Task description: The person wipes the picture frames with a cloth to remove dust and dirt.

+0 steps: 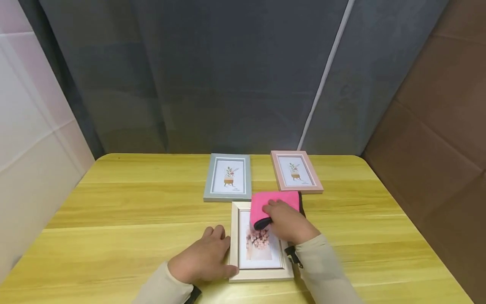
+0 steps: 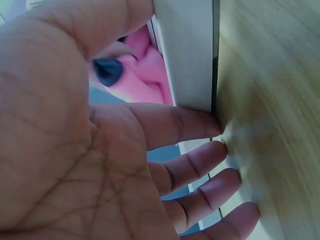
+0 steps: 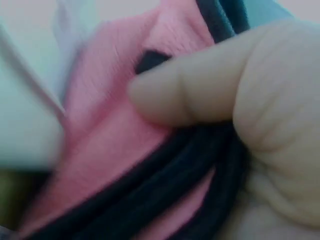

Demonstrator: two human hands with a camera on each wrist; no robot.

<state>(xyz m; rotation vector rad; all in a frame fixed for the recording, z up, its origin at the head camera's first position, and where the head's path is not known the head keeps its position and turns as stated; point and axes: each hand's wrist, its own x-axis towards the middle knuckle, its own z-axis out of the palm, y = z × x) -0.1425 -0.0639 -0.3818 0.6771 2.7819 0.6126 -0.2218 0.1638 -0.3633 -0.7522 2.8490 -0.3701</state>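
A cream picture frame point(image 1: 262, 275) with a pink blossom print lies face up at the near middle of the table. My left hand point(image 1: 205, 257) is at its left side, thumb on the near left corner. In the left wrist view, the index fingertip point(image 2: 205, 122) is right at the frame's outer edge point(image 2: 187, 55), the other fingers loosely extended. My right hand point(image 1: 290, 221) holds a folded pink cloth point(image 1: 277, 198) with black edging over the frame's upper right part. The right wrist view shows the thumb point(image 3: 175, 90) pressed against the cloth's folds.
Behind the cream frame lie a grey-blue picture frame point(image 1: 208, 179) and a pink picture frame point(image 1: 317, 185), both with a potted-plant print. A dark curtain point(image 1: 228, 84) hangs along the table's far edge, and a brown panel point(image 1: 436, 126) stands at the right.
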